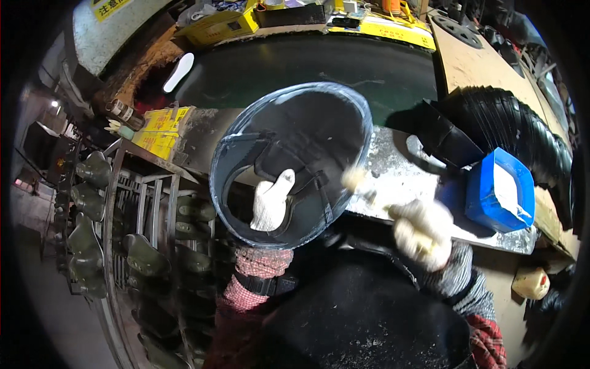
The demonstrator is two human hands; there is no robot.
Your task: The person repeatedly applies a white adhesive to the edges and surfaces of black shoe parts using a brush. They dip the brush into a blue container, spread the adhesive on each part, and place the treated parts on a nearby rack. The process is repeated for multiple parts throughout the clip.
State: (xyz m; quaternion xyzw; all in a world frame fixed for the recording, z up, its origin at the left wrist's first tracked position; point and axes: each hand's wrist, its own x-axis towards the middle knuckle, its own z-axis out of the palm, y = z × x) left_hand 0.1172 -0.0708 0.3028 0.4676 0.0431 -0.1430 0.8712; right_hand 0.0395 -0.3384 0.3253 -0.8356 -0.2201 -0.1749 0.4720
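Observation:
My left hand (271, 202), in a white glove, reaches through the lower opening of a large dark oval hollow piece (313, 126), its kind unclear. The piece has a pale grey smeared rim and straps or seams inside. My left thumb presses on it from within; the other fingers are largely hidden. To the right, my gloved right hand (424, 234) is closed and smeared by motion. It grips a brush whose pale tip (356, 179) lies close to the oval piece's right edge; whether they touch I cannot tell. Beside that hand stands a blue tub (484, 190) with white material inside.
A dark worktop (381, 67) spans the back, with a white insole (179, 72) on its left. Black ribbed stacked pieces (510, 117) lie behind the tub. At left stands a metal rack (114, 203) with dark green shoe lasts (147, 255). A yellowish jug (530, 283) sits lower right.

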